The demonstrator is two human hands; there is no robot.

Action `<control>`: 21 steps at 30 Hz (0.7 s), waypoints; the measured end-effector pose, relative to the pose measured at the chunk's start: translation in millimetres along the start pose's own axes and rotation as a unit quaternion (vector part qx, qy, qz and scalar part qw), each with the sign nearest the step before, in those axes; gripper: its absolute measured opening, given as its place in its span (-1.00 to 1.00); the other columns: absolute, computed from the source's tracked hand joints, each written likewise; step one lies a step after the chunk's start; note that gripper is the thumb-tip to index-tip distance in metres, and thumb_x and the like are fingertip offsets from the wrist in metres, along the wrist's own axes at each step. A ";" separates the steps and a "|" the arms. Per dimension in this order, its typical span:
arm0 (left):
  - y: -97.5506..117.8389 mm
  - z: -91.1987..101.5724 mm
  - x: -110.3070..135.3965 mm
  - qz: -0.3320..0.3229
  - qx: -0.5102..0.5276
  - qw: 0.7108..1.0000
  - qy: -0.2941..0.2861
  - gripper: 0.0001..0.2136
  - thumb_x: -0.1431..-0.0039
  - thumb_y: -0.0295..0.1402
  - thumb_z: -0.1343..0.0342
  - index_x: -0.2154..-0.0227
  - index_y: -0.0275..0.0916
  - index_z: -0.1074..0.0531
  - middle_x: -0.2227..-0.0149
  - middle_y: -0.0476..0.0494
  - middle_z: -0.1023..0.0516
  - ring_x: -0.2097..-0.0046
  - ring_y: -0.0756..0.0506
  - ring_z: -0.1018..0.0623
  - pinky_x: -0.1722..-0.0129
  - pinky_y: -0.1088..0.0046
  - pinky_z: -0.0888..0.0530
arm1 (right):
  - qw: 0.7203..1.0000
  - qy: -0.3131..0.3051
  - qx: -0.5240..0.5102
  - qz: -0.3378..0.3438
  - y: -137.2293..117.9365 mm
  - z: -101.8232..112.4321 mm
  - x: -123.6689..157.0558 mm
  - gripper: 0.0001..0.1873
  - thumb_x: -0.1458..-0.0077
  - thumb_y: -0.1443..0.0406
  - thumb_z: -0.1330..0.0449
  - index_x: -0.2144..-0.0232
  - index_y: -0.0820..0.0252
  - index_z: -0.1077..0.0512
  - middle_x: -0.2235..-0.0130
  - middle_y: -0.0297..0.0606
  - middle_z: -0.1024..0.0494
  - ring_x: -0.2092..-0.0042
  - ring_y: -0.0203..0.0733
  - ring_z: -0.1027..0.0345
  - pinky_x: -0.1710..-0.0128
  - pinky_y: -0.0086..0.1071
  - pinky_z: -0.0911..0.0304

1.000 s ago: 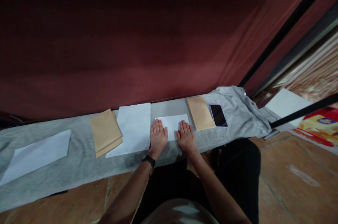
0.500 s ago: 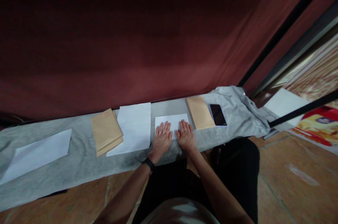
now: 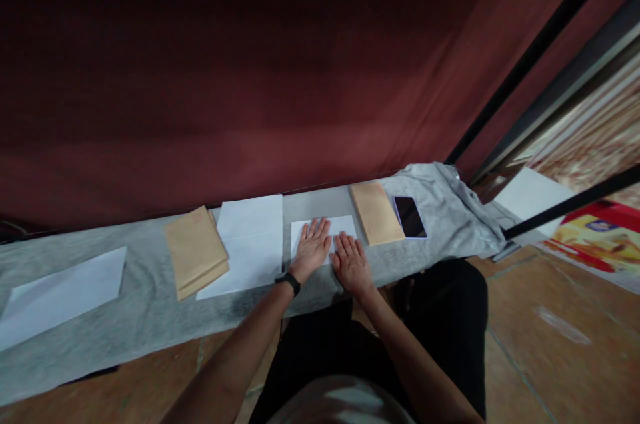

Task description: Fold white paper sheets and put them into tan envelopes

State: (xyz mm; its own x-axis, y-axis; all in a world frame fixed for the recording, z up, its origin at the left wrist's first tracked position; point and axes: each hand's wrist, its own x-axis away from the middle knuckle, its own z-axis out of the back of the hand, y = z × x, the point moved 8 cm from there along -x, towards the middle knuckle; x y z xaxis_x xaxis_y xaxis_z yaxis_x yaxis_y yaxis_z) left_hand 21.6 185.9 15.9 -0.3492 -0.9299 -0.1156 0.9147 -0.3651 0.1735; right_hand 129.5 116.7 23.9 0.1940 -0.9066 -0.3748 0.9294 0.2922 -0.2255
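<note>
A small white sheet of paper [image 3: 299,229], perhaps folded, lies flat in front of me. My left hand [image 3: 312,251] rests on its middle, palm down, fingers spread. Lower and to the right, my right hand [image 3: 351,265] lies flat with its fingertips on the paper's lower right part. Both hands are open and hold nothing. Left of them is a larger white sheet [image 3: 255,244] with a crease across it. Brown envelopes [image 3: 196,249] overlap that sheet's left side. Just right of the small paper sits another brown envelope or stack of them [image 3: 377,214].
Grey cloth [image 3: 150,291] covers the long narrow surface. A phone [image 3: 411,217] lies at the right, another white sheet [image 3: 65,294] at the far left. Behind hangs a dark red curtain [image 3: 250,111]. A black pole [image 3: 575,204] and a red-yellow box [image 3: 600,237] are on the right.
My left hand has slid up and to the right across the paper, near my right hand. The right hand has shifted slightly down. The view has turned a little.
</note>
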 end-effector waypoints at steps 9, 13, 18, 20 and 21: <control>18.2 -4.6 -22.2 -0.091 0.005 0.996 -0.018 -0.50 -0.42 -0.26 0.29 -0.37 -0.13 -0.09 -0.40 -0.03 -0.14 -0.43 -0.12 -0.07 -0.42 0.12 0.02 | 0.999 -0.034 -0.021 0.035 -9.0 14.8 23.1 -0.46 -0.38 0.17 0.00 -0.33 0.17 -0.19 -0.33 -0.13 -0.27 -0.36 0.00 -0.10 -0.34 -0.03 0.04; 38.1 -3.6 -27.1 -0.155 0.014 0.988 -0.019 -0.52 -0.44 -0.23 0.29 -0.37 -0.03 -0.10 -0.39 0.04 -0.16 -0.42 -0.08 -0.09 -0.41 0.16 0.01 | 0.998 -0.032 -0.030 0.038 -11.2 20.9 32.9 -0.48 -0.38 0.18 0.00 -0.31 0.18 -0.22 -0.31 -0.13 -0.32 -0.34 -0.02 -0.13 -0.35 -0.05 0.03; 59.0 -0.6 -25.4 -0.223 0.025 0.974 -0.002 -0.56 -0.46 -0.21 0.27 -0.32 0.00 -0.20 -0.38 0.05 -0.19 -0.41 -0.04 -0.13 -0.39 0.23 -0.04 | 0.998 -0.023 -0.041 0.030 -8.7 23.1 46.2 -0.50 -0.39 0.19 0.02 -0.30 0.20 -0.24 -0.29 -0.14 -0.34 -0.34 -0.02 -0.14 -0.35 -0.03 0.03; 64.1 -0.2 -20.9 -0.237 0.032 0.971 -0.004 -0.56 -0.46 -0.22 0.27 -0.32 -0.03 -0.20 -0.38 0.05 -0.19 -0.41 -0.03 -0.11 -0.38 0.26 -0.04 | 0.998 -0.021 -0.046 0.028 -7.9 22.8 50.7 -0.51 -0.39 0.21 0.02 -0.29 0.22 -0.26 -0.28 -0.13 -0.37 -0.33 -0.02 -0.15 -0.35 -0.03 0.01; 66.3 -0.1 -17.5 -0.243 0.036 0.969 -0.007 -0.56 -0.47 -0.22 0.27 -0.32 -0.05 -0.19 -0.38 0.05 -0.18 -0.42 -0.02 -0.10 -0.39 0.27 -0.03 | 0.998 -0.020 -0.048 0.028 -7.6 22.4 52.8 -0.51 -0.39 0.21 0.02 -0.28 0.23 -0.27 -0.27 -0.12 -0.38 -0.33 -0.02 -0.16 -0.34 -0.04 0.01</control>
State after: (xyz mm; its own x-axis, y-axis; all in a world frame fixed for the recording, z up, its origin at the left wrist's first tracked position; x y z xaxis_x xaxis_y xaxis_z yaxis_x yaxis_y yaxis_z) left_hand 88.3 178.0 29.3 -0.7392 -0.6471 -0.1869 0.6243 -0.7624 0.1704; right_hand 139.7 59.8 26.0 0.2582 -0.8989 -0.3540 0.8831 0.3682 -0.2908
